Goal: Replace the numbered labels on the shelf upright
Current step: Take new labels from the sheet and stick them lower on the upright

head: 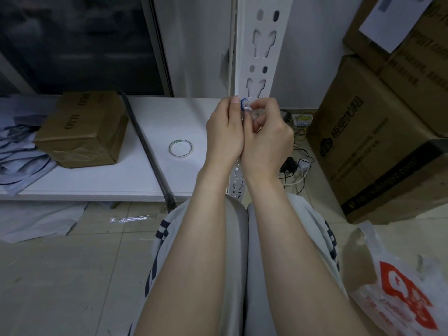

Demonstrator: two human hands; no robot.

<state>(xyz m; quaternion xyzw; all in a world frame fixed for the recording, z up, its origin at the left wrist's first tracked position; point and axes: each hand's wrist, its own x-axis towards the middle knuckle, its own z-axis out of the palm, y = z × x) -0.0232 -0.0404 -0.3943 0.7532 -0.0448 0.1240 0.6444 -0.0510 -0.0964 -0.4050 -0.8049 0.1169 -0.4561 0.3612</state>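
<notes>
Small carton (82, 129), plastic bag (400, 287), cables (297, 166)

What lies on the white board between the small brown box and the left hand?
In the head view: a dark bar running across the white board, then a roll of tape lying flat, apart from the left hand.

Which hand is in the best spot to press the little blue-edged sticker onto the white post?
Probably the left hand: its thumb pinches the blue-edged label right at the shelf upright. The right hand has curled fingers pinching its other edge.
</notes>
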